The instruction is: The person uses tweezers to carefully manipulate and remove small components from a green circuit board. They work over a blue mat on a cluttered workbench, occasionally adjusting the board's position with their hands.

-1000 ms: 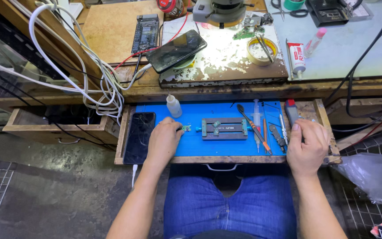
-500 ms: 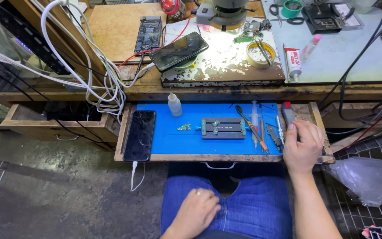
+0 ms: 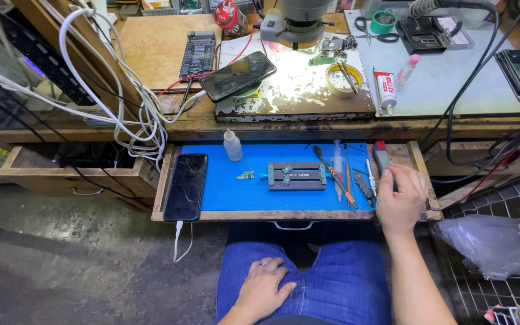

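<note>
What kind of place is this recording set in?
Most likely a phone repair bench: a microscope over a scarred work plate, a smartphone lying there, and a circuit-board holder with small tools on the drawer's blue mat.

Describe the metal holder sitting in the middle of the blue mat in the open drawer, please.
The metal holder is a flat, grey rectangular clamp frame with blue-green fittings at its ends and a small green board piece on top. It lies level on the blue mat, long side across the drawer. Neither hand touches it; hand tools lie just right of it.
</note>
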